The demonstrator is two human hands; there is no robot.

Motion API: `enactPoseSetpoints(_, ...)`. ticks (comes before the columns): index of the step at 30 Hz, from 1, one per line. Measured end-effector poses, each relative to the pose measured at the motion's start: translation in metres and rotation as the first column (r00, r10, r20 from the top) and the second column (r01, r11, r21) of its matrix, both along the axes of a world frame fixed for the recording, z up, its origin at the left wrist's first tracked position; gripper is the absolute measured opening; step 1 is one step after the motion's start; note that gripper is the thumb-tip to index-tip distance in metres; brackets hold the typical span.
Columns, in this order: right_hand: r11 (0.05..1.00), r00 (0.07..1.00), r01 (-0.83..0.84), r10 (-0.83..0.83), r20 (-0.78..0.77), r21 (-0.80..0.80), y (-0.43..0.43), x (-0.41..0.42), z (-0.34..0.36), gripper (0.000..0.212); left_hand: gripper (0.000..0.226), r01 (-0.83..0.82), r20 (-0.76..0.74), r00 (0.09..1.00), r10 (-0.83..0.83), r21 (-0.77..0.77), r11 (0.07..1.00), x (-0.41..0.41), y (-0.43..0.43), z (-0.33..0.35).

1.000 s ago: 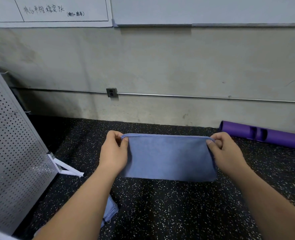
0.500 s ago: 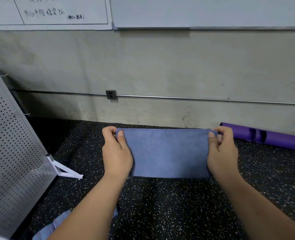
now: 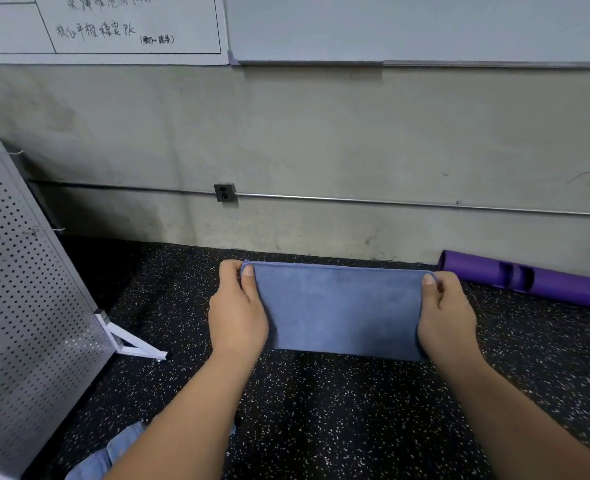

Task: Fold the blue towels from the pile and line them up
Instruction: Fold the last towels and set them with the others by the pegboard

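Observation:
A folded blue towel point(image 3: 342, 310) is stretched out as a wide rectangle over the black speckled floor, near the wall. My left hand point(image 3: 238, 313) pinches its far left corner between thumb and fingers. My right hand point(image 3: 446, 317) pinches the far right corner the same way. Whether the towel's near edge touches the floor I cannot tell. A bit of light blue cloth point(image 3: 113, 455) shows at the bottom left, partly hidden behind my left forearm.
A perforated metal panel point(image 3: 26, 306) on a white foot point(image 3: 130, 341) stands at the left. A purple roller point(image 3: 536, 282) lies along the concrete wall at the right. A socket point(image 3: 225, 192) and a conduit run along the wall. Speckled floor point(image 3: 321, 410) lies in front.
Both hands have carried the towel forward toward the wall and turned palm-down. The towel now looks flatter and closer to the floor.

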State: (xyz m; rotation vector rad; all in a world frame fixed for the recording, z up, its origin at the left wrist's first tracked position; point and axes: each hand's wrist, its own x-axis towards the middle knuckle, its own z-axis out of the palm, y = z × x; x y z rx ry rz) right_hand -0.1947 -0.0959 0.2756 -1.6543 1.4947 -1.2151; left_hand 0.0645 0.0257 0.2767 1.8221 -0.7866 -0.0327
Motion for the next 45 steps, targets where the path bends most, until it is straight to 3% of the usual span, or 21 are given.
enactPoseSetpoints(4, 0.996, 0.997, 0.055, -0.06, -0.058, -0.075, 0.002, -0.002, 0.006, 0.022, 0.024, 0.002, 0.044, 0.999, -0.002, -0.001, 1.0, -0.001, 0.003, 0.005)
enactPoseSetpoints(9, 0.994, 0.991, 0.104, -0.1, 0.091, -0.032, -0.005, -0.004, 0.006, 0.025, 0.021, 0.031, -0.007, 0.999, -0.031, -0.054, 0.998, 0.003, 0.0, 0.004)
enactPoseSetpoints(15, 0.961, 0.963, -0.129, 0.063, 0.262, 0.243, -0.017, -0.007, -0.006, 0.032, 0.02, 0.139, -0.35, 0.928, -0.131, -0.002, 0.99, 0.014, -0.007, -0.014)
enactPoseSetpoints(18, 0.924, 0.935, -0.27, 0.184, 0.302, 0.272, -0.021, -0.015, -0.007, 0.045, 0.024, 0.211, -0.465, 0.868, -0.172, 0.032, 0.977, 0.021, -0.008, -0.017)
enactPoseSetpoints(20, 0.907, 0.917, -0.332, 0.246, 0.316, 0.259, -0.022, -0.019, -0.005, 0.042, 0.034, 0.266, -0.511, 0.831, -0.219, 0.019, 0.964, 0.025, -0.008, -0.019)
enactPoseSetpoints(25, 0.934, 0.927, -0.317, 0.268, 0.262, 0.166, -0.02, -0.024, -0.001, 0.03, 0.039, 0.262, -0.47, 0.841, -0.267, -0.079, 0.962, 0.031, -0.006, -0.018)
enactPoseSetpoints(30, 0.927, 0.917, -0.334, 0.278, 0.285, 0.171, -0.025, -0.027, -0.005, 0.023, 0.034, 0.23, -0.424, 0.869, -0.256, -0.112, 0.967, 0.034, -0.006, -0.019)
enactPoseSetpoints(35, 0.849, 0.851, -0.483, 0.397, 0.344, 0.214, -0.026, -0.033, -0.006, 0.028, 0.026, 0.24, -0.264, 0.943, -0.205, 0.107, 0.965, 0.043, 0.001, -0.021)
enactPoseSetpoints(38, 0.874, 0.874, -0.449, 0.386, 0.295, 0.187, -0.025, -0.034, -0.006, 0.027, 0.025, 0.265, -0.163, 0.959, -0.232, 0.23, 0.936, 0.047, 0.005, -0.022)
enactPoseSetpoints(42, 0.92, 0.926, -0.369, 0.351, 0.14, 0.131, -0.021, -0.035, -0.004, 0.023, 0.013, 0.32, -0.23, 0.93, -0.288, 0.117, 0.94, 0.043, 0.004, -0.019)
enactPoseSetpoints(45, 0.933, 0.935, -0.345, 0.333, 0.121, 0.099, -0.018, -0.034, -0.002, 0.019, 0.022, 0.369, -0.358, 0.868, -0.343, 0.004, 0.929, 0.039, 0.003, -0.016)
